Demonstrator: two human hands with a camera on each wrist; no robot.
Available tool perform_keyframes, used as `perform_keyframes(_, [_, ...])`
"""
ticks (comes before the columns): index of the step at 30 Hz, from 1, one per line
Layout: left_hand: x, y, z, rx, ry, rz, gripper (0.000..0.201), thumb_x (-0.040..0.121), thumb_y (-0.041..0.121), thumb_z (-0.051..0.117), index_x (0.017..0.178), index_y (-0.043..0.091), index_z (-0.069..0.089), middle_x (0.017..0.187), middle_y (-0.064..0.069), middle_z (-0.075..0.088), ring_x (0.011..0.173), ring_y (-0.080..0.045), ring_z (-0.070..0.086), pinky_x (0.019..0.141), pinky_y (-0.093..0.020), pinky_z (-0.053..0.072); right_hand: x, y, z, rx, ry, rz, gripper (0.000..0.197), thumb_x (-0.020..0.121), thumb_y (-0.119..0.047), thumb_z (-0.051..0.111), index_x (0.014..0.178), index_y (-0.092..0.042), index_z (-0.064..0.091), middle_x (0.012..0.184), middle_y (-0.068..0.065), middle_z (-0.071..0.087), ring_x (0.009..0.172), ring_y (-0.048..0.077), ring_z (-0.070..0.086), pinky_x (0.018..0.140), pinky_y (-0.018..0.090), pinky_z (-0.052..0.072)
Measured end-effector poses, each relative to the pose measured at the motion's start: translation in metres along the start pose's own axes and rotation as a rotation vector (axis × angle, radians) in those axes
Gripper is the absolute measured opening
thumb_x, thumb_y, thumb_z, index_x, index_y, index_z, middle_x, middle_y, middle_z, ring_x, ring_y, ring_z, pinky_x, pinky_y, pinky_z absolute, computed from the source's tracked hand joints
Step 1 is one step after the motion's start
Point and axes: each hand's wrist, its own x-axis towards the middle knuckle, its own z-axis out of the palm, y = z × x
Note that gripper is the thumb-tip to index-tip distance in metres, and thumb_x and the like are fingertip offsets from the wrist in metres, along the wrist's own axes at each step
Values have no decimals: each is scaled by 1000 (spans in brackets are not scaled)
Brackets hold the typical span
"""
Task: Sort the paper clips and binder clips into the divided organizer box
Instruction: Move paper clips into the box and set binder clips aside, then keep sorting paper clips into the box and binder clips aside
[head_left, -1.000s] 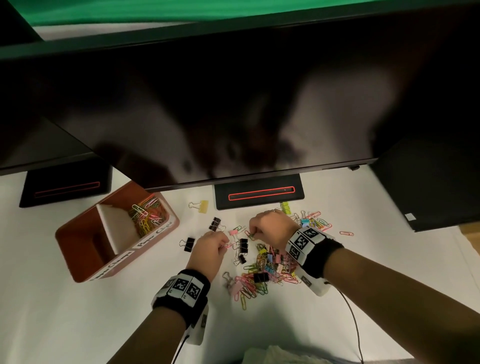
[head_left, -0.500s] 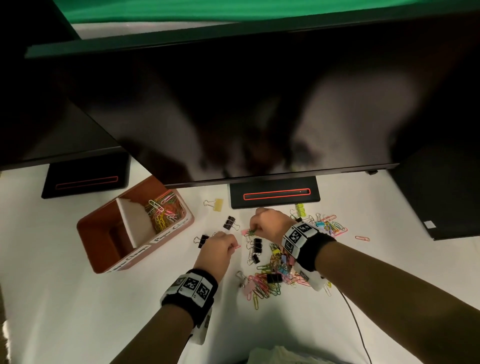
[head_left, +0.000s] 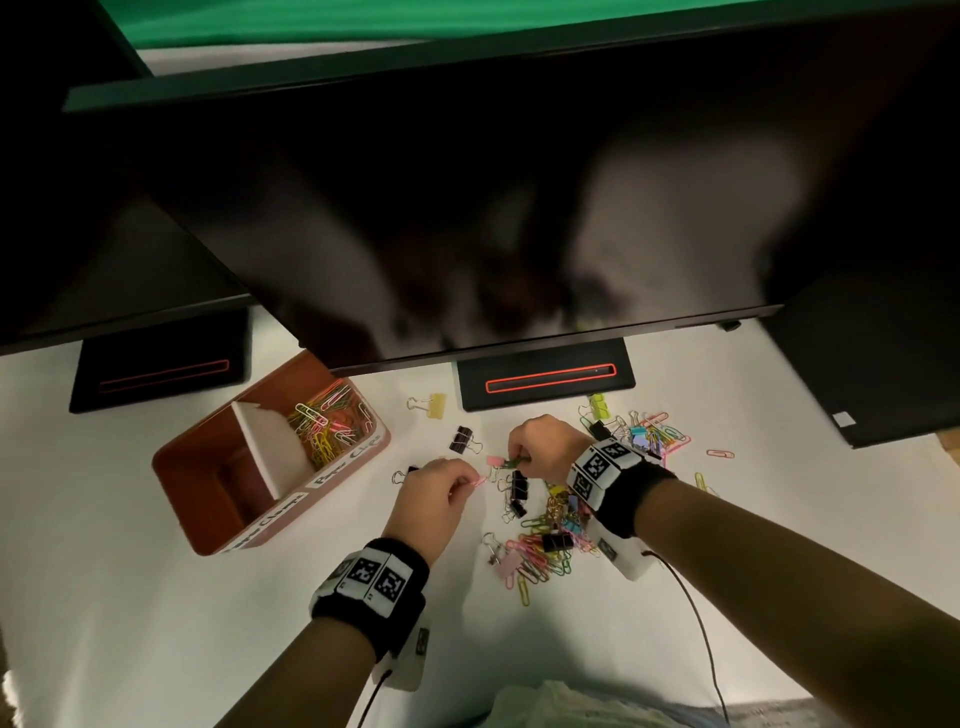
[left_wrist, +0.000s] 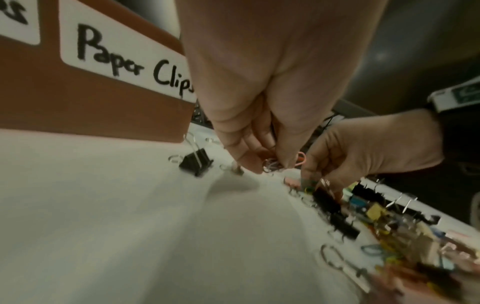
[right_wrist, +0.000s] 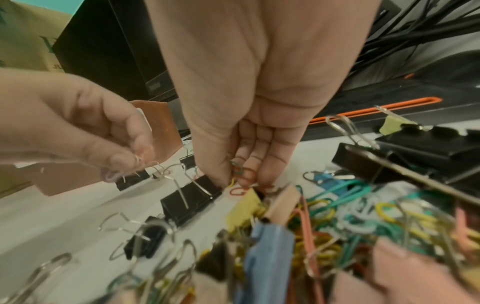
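Mid-frame, the left hand (head_left: 434, 491) pinches pink clips (left_wrist: 275, 164) (count unclear); the right hand (head_left: 545, 447) pinches green and red clips (right_wrist: 242, 173), fingertips hidden overhead.

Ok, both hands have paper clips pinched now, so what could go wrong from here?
1. The left hand pinches pink clips only at the fingertips; one may slip off on the way to the box.
2. The right hand picks at the pile right beside a black binder clip; tangled clips could drag it along.
3. The paper-clip section is the far one, so a short drop would likely land in the near section.
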Motion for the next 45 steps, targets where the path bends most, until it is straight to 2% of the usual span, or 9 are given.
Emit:
perform_keyframes(5, [-10,12,-37,-86,47,87,11,84,8,65,88,17,68,87,8,68,77,0,60,69,-8,44,-8,-3,-2,-16,-5,27,22,86,-11,58,107,-9,65,110,7,65,100,23,59,84,28,49])
perform_keyframes(9, [-14,13,-79,-113,149,85,9,84,11,65,89,19,69,86,11,68,81,0,62,68,-11,48,-16,-9,-11,-28,39,15,18,87,-12,56,102,-10,66,106,5,67,97,20,60,79,24,47])
perform_keyframes(14, [-17,-4,-131,-222,299,-88,7,85,15,65,91,19,68,87,10,69,82,-1,64,75,-16,49,-27,-49,-40,-17,175,-127,15,87,-14,56,95,-14,68,91,-2,62,84,15,59,72,22,42])
perform_keyframes(19, [-6,-25,-160,-257,350,-266,12,84,11,65,94,17,65,90,3,68,84,-8,63,79,-24,50,2,-133,-61,87,377,-319,12,83,-17,61,91,-16,69,93,3,69,87,21,63,84,31,51])
perform_keyframes(25, [5,-45,-160,-119,272,-361,31,92,7,51,122,10,58,123,-5,61,117,-20,54,105,-34,39,48,-186,-46,207,302,-214,40,83,-23,69,120,-15,56,112,9,65,103,24,62,86,30,49])
perform_keyframes(31, [-23,-17,-131,-150,251,-38,28,89,7,57,112,21,61,110,4,62,99,-3,60,88,-17,48,4,-127,-35,207,412,-408,27,90,-27,59,115,-17,61,113,2,62,95,12,57,89,27,46])
perform_keyframes(35, [-26,4,-83,-140,50,94,25,86,11,61,108,24,62,104,8,58,87,-3,60,74,-15,49,-37,-48,-26,83,384,-234,22,93,-28,55,112,-21,61,102,-3,60,76,5,48,81,28,48])
perform_keyframes(42, [-10,37,1,38,-283,94,41,85,18,61,124,27,51,123,3,45,105,-11,52,93,-27,46,-94,27,-1,14,172,-55,32,91,-31,56,122,-22,54,87,-6,57,73,8,49,68,22,40])
perform_keyframes(45, [0,42,24,135,-317,68,51,83,17,63,130,29,46,134,0,37,121,-17,43,104,-32,39,-100,32,10,26,123,-111,42,88,-32,61,128,-23,52,105,-2,65,81,10,56,74,26,49])
